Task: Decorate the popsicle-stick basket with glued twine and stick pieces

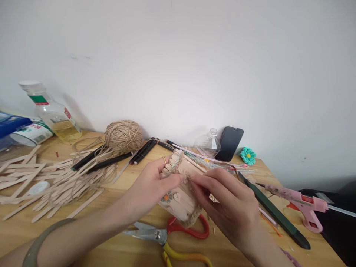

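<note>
A small popsicle-stick craft (180, 204) with rounded stick ends along one side is tilted above the table. Twine trims its edges, and a grey flower with an orange centre (167, 197) decorates its face. My left hand (155, 178) is closed around its upper left side, thumb on the front. The fingertips of my right hand (222, 193) pinch together at its face, by a small pale wooden petal shape (183, 175); whether they grip that piece is hidden. Scissors (164, 235) with red and yellow handles lie beneath, blades parted.
Loose popsicle sticks (55, 189) and a twine ball (124, 135) lie left, near a bottle of yellow liquid (59, 120). Black markers (144, 151) sit behind. A phone (230, 144) leans on the wall by a teal flower (247, 156). Right are a green tool (278, 213) and pink glue gun (303, 205).
</note>
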